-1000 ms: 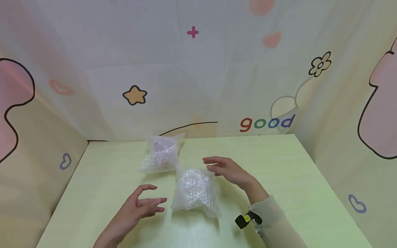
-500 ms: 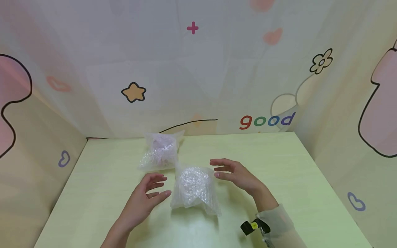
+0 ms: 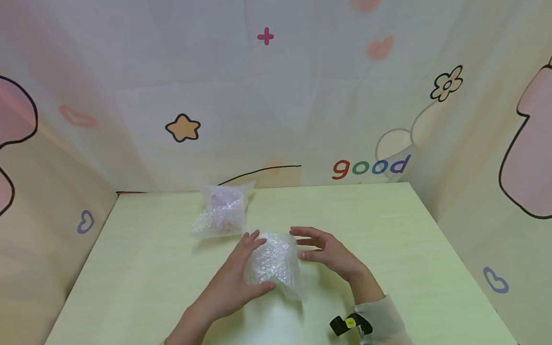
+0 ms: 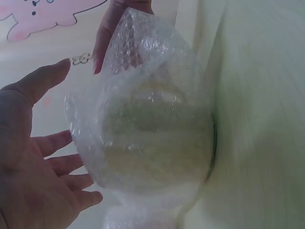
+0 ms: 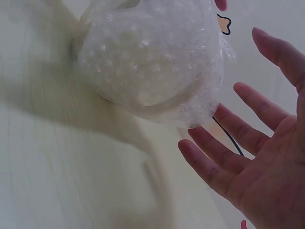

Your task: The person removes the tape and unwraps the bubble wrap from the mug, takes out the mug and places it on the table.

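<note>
A clear bubble-wrap bag (image 3: 276,261) stands on the table between my hands, its top corners sticking up. Through the wrap in the left wrist view shows a pale, rounded thing (image 4: 152,143) that seems to fill the bag; its kind cannot be made out. My left hand (image 3: 228,285) is spread along the bag's left side, thumb toward the near edge, fingertips right at the wrap. On the other side my right hand (image 3: 329,254) is held with fingers loosely extended, tips close to the bag's right edge. In the right wrist view its fingers (image 5: 209,167) are apart and relaxed.
A second bubble-wrap bag (image 3: 224,211), with something pinkish inside, lies farther back and left, near the back curtain (image 3: 228,96). The pale green table (image 3: 388,239) meets printed curtains on three sides. A black wrist camera (image 3: 340,326) sits at my right cuff.
My left hand has moved right and up to the near bag's left side, its fingers spreading. My right hand first drew slightly back to the right, then came a little lower beside the bag.
</note>
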Tool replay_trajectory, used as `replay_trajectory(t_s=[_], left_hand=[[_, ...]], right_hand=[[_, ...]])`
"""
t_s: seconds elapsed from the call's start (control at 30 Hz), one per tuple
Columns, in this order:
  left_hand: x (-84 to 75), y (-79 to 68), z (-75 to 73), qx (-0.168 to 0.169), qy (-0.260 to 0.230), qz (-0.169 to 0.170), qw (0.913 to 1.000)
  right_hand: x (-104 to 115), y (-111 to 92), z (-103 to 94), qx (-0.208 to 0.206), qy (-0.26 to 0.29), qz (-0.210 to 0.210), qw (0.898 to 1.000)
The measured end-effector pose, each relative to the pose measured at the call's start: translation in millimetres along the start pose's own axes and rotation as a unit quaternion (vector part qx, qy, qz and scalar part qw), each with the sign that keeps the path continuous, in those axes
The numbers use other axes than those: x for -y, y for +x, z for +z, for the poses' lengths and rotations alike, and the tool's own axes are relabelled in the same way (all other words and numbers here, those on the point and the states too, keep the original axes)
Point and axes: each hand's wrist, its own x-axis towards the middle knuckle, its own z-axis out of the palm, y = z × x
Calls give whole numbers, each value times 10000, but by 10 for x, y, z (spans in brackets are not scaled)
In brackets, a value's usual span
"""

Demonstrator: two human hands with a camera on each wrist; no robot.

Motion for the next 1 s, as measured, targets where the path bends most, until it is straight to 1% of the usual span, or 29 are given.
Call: replay_trajectory(t_s=[0.07, 0.13, 0.2, 0.27, 0.33, 0.47, 0.6, 0.7, 0.8, 1.0], left_hand=[[-23, 34, 34, 171, 302, 273, 9990], [-35, 63, 63, 258, 619, 509, 9964], [-44, 88, 79, 299, 902, 693, 9931], [-48, 112, 85, 319, 1071, 809, 9904], [-49, 128, 85, 369, 1153, 866, 9889], [-30, 146, 86, 528, 1197, 976, 9866], [-31, 145, 102, 587, 1251, 981, 9855], [-72, 157, 128, 445, 1407, 914, 9848], [-135, 180, 174, 133, 1742, 874, 9807], [-218, 233, 278, -704, 2371, 919, 9646]], right_hand=[[-25, 29, 11, 119, 22, -31, 9999], [-45, 57, 22, 245, 35, -61, 9997], [-60, 84, 31, 348, 43, -104, 9993], [-69, 108, 39, 455, 72, -147, 9988], [-65, 129, 52, 521, 97, -161, 9985], [-64, 155, 86, 578, 196, -44, 9981], [-109, 163, 117, 594, 376, 46, 9975], [-150, 165, 134, 575, 497, 36, 9971], [-177, 163, 149, 528, 552, 18, 9971], [-198, 187, 189, 530, 682, -121, 9962]])
